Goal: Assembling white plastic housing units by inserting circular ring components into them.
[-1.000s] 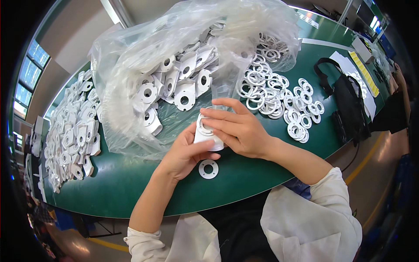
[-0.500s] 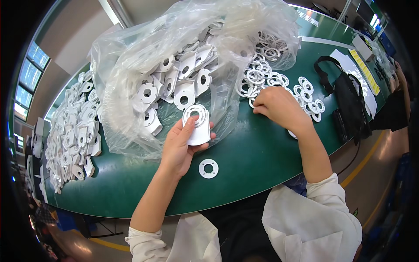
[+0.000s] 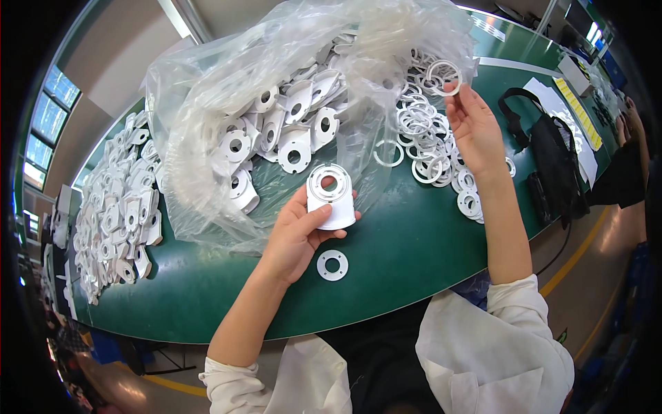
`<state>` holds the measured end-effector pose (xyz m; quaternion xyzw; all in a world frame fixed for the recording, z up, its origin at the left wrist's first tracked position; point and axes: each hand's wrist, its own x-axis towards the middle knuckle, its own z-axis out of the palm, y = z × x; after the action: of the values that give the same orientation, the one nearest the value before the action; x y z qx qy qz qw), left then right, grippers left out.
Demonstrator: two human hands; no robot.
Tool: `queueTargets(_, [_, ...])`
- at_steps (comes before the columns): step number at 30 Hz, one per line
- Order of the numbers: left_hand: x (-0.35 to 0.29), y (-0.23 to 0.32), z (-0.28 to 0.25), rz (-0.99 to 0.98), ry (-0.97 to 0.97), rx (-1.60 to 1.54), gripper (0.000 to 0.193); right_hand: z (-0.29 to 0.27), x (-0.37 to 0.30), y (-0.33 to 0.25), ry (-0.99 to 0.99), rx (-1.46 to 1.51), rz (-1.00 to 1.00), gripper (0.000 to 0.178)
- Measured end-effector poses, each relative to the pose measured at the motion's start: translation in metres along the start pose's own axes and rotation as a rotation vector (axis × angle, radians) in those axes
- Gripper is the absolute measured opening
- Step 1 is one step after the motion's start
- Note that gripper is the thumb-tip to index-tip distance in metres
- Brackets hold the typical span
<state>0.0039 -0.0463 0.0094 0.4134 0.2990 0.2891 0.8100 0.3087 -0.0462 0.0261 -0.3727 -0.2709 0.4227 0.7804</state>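
Observation:
My left hand (image 3: 298,231) grips a white plastic housing (image 3: 339,214) with a round ringed opening at its top, thumb across its front. Up at the right, my right hand (image 3: 477,127) pinches a thin white ring (image 3: 443,77) between thumb and fingertips, above the ring pile. That heap of white rings (image 3: 429,141) spreads from the bag's right side toward me. Below the held housing, a flat white disc (image 3: 332,265) with a central hole and small holes lies alone on the green table. One loose ring (image 3: 388,153) lies left of the heap.
A large clear plastic bag (image 3: 200,186) holds many white housings (image 3: 295,152). Another pile of white housings (image 3: 114,217) covers the table's left end. On the right are a black bag (image 3: 555,155), papers (image 3: 585,162) and a yellow strip (image 3: 576,110). Another person's hand (image 3: 631,121) shows at the far right.
My right hand has risen from the near side of the ring heap and now holds up a ring. The heap's rings have shifted. My left hand has moved slightly right with the housing.

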Motion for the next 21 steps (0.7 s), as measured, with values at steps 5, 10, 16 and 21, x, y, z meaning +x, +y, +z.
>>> queueTargets(5, [-0.004, -0.003, 0.001, 0.005, -0.026, -0.025, 0.047, 0.038, -0.048, 0.027, -0.561, -0.781, -0.434, 0.012])
queueTargets(10, [-0.003, -0.003, 0.002, 0.004, -0.039, -0.033, 0.049, 0.049, -0.066, 0.042, -0.945, -0.959, -0.725, 0.022])
queueTargets(16, [-0.004, -0.001, 0.001, -0.009, -0.045, -0.026, 0.047, 0.049, -0.066, 0.044, -1.023, -1.037, -0.786, 0.025])
queueTargets(21, [-0.003, -0.004, 0.000, -0.026, -0.060, -0.004, 0.039, 0.051, -0.069, 0.041, -1.067, -1.106, -0.799, 0.026])
